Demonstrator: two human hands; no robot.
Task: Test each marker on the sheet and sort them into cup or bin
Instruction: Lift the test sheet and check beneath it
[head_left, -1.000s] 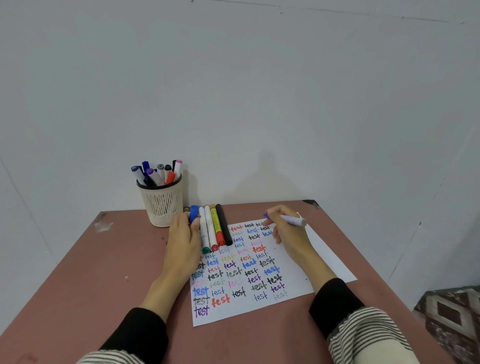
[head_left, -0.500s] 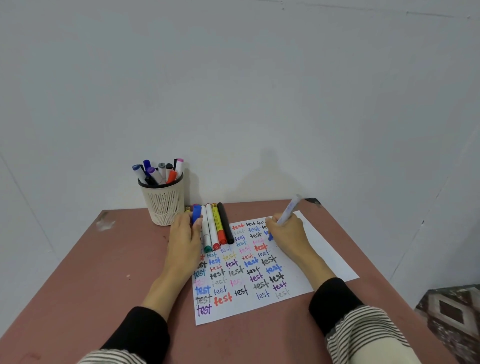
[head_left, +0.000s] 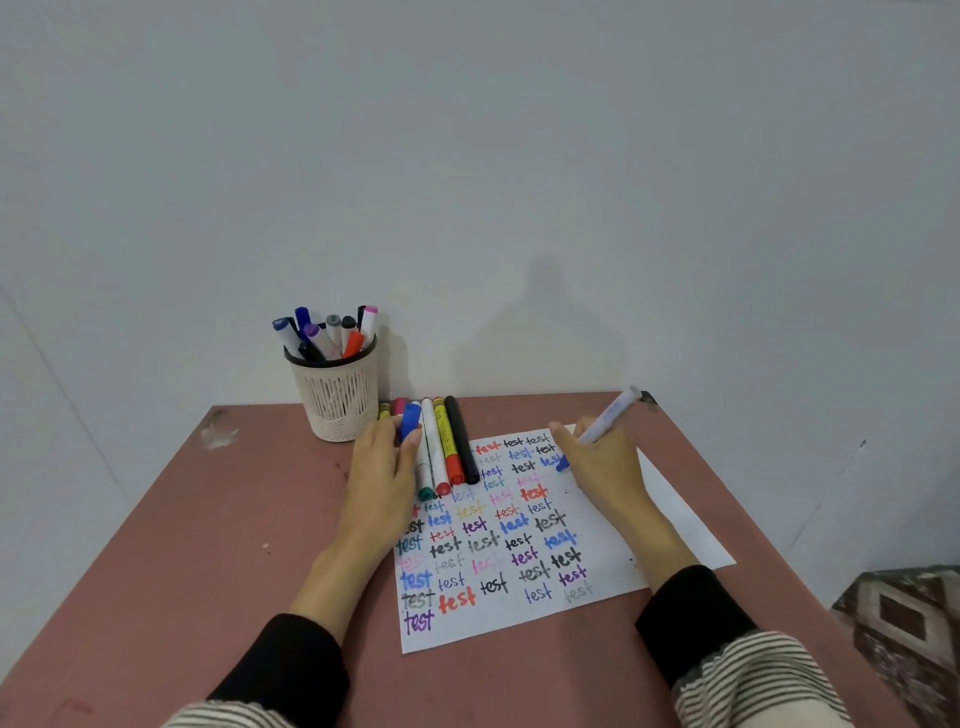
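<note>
While the right hand (head_left: 605, 462) pinches a blue marker (head_left: 602, 423), tip down on the sheet (head_left: 519, 540), the left hand (head_left: 382, 467) holds the blue cap (head_left: 410, 421) beside the row of markers (head_left: 447, 447) at the sheet's top; behind them, the cup (head_left: 335, 397) stands on the desk (head_left: 208, 545).

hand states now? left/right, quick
Left hand: pinches the blue cap.
Right hand: grips the blue marker, tip on the sheet.
</note>
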